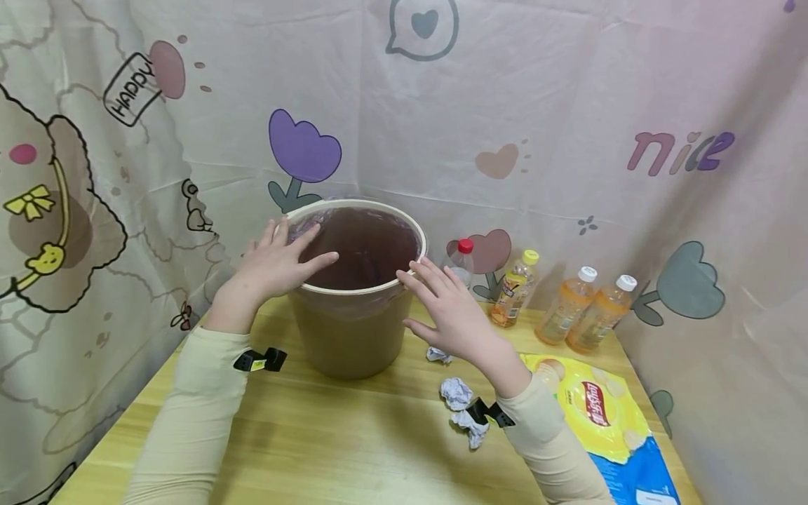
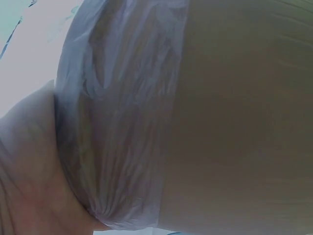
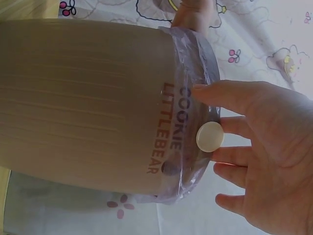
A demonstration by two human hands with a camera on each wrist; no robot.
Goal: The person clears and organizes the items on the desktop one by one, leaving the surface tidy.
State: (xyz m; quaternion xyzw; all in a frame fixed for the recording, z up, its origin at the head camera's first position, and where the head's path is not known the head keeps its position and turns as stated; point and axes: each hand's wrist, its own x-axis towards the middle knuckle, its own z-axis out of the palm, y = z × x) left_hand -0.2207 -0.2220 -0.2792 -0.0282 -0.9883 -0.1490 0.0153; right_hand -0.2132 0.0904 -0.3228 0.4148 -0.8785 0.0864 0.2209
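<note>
A brown trash can (image 1: 350, 337) with a cream rim stands upright on the wooden table. A thin clear plastic bag (image 2: 127, 112) lines it and folds down over the outside of the rim. At the rim's left side is my left hand (image 1: 268, 266), its fingers spread and extended, the thumb above the opening. My right hand (image 1: 457, 312) is at the rim's right side with fingers extended and slightly apart. In the right wrist view a round cream knob (image 3: 210, 137) sits beside its fingers, near printed lettering on the can. Whether the fingertips press the bag I cannot tell.
Several crumpled paper balls (image 1: 456, 394) lie right of the can, partly under the right forearm. Behind them stand a red-capped bottle (image 1: 463, 259), a yellow-capped bottle (image 1: 514, 291) and two white-capped orange bottles (image 1: 566, 308). A yellow and blue chip bag (image 1: 600, 414) lies at the right edge.
</note>
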